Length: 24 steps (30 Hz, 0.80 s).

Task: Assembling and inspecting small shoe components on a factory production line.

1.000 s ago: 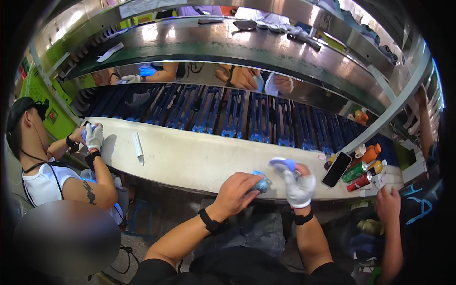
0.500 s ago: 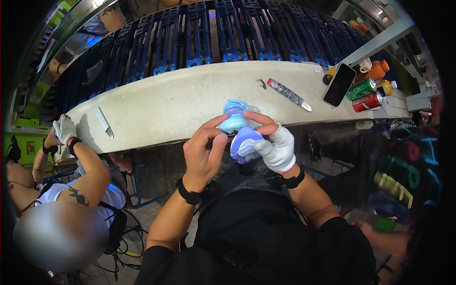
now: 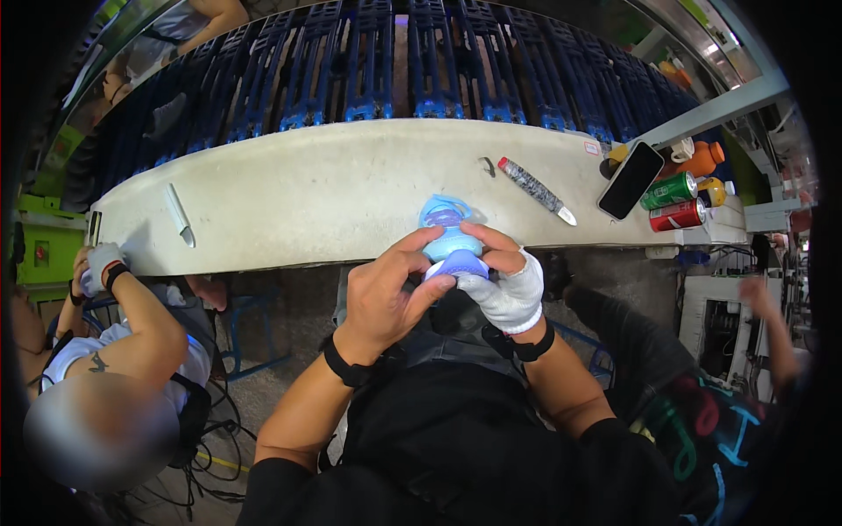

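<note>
Above the table's near edge I hold a small light-blue and purple shoe (image 3: pixel 452 242), its strap-like loop toward the far side and a purple part toward me. My bare left hand (image 3: pixel 382 294) is closed on its left side, with a finger on the light-blue part and the thumb at the purple part. My right hand (image 3: pixel 511 291), in a white glove that leaves some fingers bare, grips its right side. The fingers cover much of both sides of the shoe.
On the pale table (image 3: pixel 307 193) lie a knife with a wrapped handle (image 3: pixel 533 187), a dark scrap (image 3: pixel 488 167) and a grey blade-like tool (image 3: pixel 179 216). A phone (image 3: pixel 631 181), cans (image 3: pixel 674 190) and bottles stand right. Blue racks (image 3: pixel 368 70) run behind; a co-worker (image 3: pixel 145 324) sits left.
The shoe has tilted, so its patterned purple underside now barely shows. My left thumb has come onto the purple part, and my right hand has closed in. The person at right has shifted.
</note>
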### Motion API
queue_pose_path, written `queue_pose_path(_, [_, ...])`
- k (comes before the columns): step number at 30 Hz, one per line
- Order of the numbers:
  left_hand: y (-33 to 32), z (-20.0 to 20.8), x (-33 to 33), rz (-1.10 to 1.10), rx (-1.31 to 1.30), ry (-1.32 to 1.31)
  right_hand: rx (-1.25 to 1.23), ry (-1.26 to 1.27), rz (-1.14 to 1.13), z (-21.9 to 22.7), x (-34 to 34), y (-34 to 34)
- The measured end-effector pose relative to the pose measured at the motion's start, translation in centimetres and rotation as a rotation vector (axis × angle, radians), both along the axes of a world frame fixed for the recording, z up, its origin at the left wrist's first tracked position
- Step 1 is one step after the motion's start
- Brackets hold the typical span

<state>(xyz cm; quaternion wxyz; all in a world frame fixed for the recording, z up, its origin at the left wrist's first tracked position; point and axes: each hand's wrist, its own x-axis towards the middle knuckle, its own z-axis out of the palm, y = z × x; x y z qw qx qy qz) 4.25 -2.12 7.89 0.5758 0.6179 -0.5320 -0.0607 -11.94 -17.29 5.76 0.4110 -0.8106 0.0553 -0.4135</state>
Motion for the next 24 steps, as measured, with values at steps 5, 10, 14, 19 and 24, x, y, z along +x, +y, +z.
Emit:
queue_pose_path(5, [0.0,-0.3,-0.6,0.028,-0.001,0.049,0.021,0.017,-0.017,-0.4,-0.1,0.0])
queue_pose_path(10, [-0.4,-1.3,-0.5,0.018,-0.039,0.030,0.088,-0.002,-0.012,-2.1,-0.1,0.0])
queue_pose_path(14, [-0.4,-2.0,0.3,0.043,-0.078,-0.040,-0.003,-0.063,-0.039,-2.7,1.3,-0.3])
queue_pose_path(19, [0.3,0.7,0.9,0.000,0.122,-0.009,-0.015,-0.114,-0.016,-2.7,2.4,-0.5])
queue_pose_path(24, [1.4,4.8,4.0,-0.084,0.202,-0.547,-0.063,-0.141,-0.030,-3.0,3.2,0.3])
